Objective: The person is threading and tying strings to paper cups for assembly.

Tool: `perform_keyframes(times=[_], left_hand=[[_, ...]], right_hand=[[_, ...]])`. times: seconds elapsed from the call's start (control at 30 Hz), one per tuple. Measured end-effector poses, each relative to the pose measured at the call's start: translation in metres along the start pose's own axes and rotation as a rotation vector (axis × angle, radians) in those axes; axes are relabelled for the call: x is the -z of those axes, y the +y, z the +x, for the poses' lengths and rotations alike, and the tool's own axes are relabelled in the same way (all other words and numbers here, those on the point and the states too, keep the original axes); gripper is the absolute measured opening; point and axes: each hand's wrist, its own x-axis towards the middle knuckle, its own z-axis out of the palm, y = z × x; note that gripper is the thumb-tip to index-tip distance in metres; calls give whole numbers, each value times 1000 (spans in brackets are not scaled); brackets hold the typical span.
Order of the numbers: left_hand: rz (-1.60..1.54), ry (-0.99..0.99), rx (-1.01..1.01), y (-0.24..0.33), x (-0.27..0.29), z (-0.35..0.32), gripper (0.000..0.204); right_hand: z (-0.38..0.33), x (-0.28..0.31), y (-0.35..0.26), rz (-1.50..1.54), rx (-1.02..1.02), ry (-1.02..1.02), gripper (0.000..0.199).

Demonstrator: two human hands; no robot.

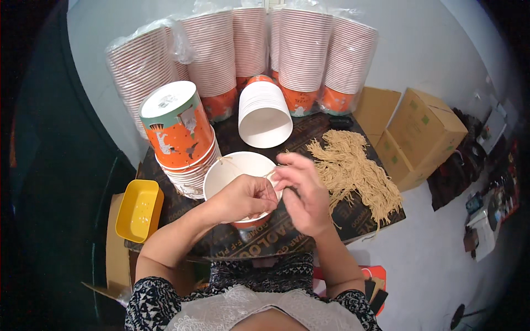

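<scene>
An orange paper bucket with a white inside (234, 171) is held upright at the near middle of a dark table (309, 135), its mouth turned up toward the camera. The left hand (245, 197) is laid over the bucket's near rim, its fingers curled and pressed together on a thin tan string (271, 173) at that rim. The right hand (303, 193) is held just beside it at the right side of the rim, thumb and forefinger pinched on the same string while the other fingers are spread loosely. A short knotted end of string (223, 160) is seen at the far left of the rim.

A heap of cut tan strings (353, 168) is spread on the table to the right of the hands. A tilted stack of orange buckets (179, 135) is placed just left of the held bucket, and a stack of white-sided buckets lying on its side (265, 113) is set behind it. Tall bagged stacks of buckets (298, 49) are lined against the wall at the back. A yellow plastic tray (139, 209) is seen at the table's left edge, and brown cartons (422, 132) are stood on the floor at the right
</scene>
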Motion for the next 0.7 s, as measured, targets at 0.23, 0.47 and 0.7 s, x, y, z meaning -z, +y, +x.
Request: perform_keyframes(times=[0.23,0.47,0.7], left_hand=[[5,-6,38,9,0,-6,5],[1,-7,31,10,-3,-5,3],[-77,-20,3,3,-3,-4,5]], right_hand=[[-34,5,13,-251,-156,-69,25],[-38,-2,5,-216,-158,-38,20],[-38,-9,6,-255,-74,22,15]])
